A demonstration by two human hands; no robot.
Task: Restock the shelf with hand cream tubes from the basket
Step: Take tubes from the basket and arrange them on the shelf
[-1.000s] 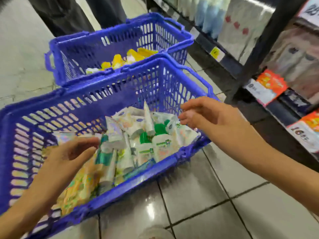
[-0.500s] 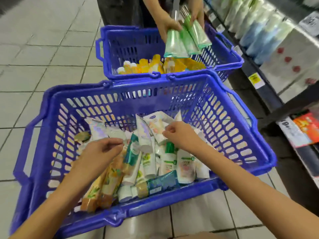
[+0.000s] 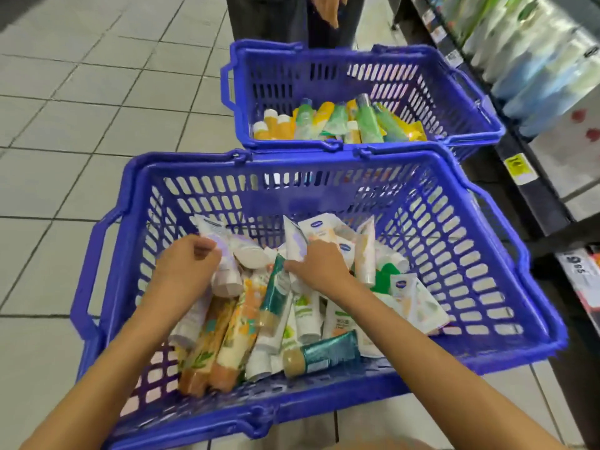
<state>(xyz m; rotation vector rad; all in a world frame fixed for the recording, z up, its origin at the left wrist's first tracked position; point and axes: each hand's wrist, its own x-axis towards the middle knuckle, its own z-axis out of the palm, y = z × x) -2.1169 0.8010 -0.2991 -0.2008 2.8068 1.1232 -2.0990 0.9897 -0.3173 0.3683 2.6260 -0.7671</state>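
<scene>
Body in view: two arms only, entering at the lower edge of the frame. Left hand (image 3: 188,264) and left forearm (image 3: 130,345) are bare along the whole visible length, uncovered right up to the frame edge; right hand (image 3: 316,264) and right forearm (image 3: 422,345) are likewise bare from knuckles to frame edge. A blurred strip (image 3: 373,444) at the very bottom, between the arms, may be the wearer's clothing or a knee; too little shows to tell which.

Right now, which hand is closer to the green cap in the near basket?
Right. The right hand sits just left of the green cap; the left hand is far across the pile, gripping a lilac tube.
</scene>
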